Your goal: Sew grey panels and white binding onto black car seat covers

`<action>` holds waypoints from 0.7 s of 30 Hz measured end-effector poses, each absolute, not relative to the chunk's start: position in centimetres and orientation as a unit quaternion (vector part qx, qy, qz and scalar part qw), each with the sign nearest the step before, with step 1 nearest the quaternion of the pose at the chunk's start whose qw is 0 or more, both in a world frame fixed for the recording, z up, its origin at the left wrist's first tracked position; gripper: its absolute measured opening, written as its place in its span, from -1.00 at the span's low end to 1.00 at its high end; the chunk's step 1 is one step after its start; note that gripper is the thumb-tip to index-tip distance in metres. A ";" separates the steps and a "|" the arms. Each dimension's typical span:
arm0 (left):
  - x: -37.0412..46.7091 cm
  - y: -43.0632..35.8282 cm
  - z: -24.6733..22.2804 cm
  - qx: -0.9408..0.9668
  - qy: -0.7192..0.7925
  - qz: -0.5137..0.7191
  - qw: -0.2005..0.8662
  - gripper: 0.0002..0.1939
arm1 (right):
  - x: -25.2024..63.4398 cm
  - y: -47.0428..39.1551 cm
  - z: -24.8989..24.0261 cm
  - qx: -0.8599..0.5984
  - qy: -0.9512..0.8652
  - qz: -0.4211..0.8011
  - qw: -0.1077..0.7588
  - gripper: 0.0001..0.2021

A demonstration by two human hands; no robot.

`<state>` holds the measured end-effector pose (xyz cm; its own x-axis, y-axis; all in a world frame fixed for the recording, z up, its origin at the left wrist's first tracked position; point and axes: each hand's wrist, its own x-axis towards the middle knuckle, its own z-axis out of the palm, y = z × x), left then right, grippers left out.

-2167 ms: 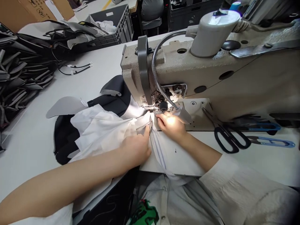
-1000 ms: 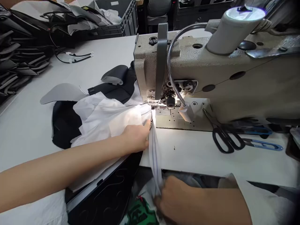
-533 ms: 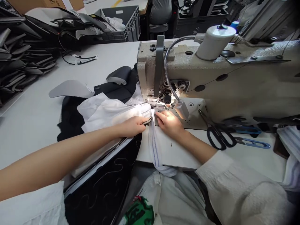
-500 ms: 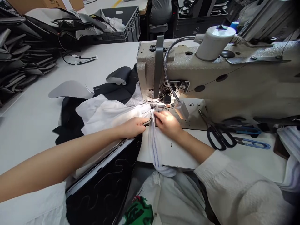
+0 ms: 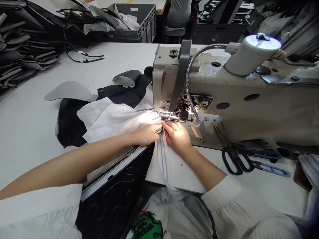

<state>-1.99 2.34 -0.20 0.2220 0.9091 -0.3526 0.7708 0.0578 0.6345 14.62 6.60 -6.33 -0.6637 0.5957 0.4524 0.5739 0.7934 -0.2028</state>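
My left hand (image 5: 146, 134) pinches the edge of a black and white fabric cover just left of the needle area of a sewing machine (image 5: 236, 96). White cloth (image 5: 107, 118) and black padded panels (image 5: 119, 94) of that cover spread over the table behind the hand. A black panel with wavy stitching (image 5: 117, 186) hangs over the front edge. My right hand (image 5: 178, 136) has its fingers closed on a white striped strip (image 5: 163, 156) right at the presser foot, which is partly hidden. The strip runs down into my lap.
Black-handled scissors (image 5: 236, 159) and blue thread snips (image 5: 271, 169) lie at the right on the white table (image 5: 129, 53). A bendable lamp (image 5: 196, 127) lights the needle area. Stacked dark panels (image 5: 22, 49) fill the far left. A grey crate (image 5: 147, 26) stands behind.
The camera view has shifted, so the machine sits further right and lower. Both hands stay by the needle, and the fabric edge and strip have moved slightly closer together there.
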 end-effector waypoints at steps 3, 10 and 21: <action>-1.8 2.7 -0.1 0.696 0.605 0.074 0.380 -0.65 | 14.7 6.6 -6.3 -0.317 -0.906 0.045 0.275 -0.72; -0.7 1.5 2.8 0.708 0.633 -0.125 0.287 -0.24 | 15.4 6.9 -6.5 -0.364 -0.885 0.085 0.277 -0.71; -2.2 0.8 0.6 0.722 0.594 0.094 0.341 -0.67 | 14.9 6.6 -6.6 -0.348 -0.908 0.042 0.228 -0.77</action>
<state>-2.22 0.82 0.57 0.2765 0.9226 -0.2689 0.7937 -0.0615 0.6052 14.93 6.58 -6.57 -0.6529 0.6520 0.3855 0.6134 0.7537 -0.2359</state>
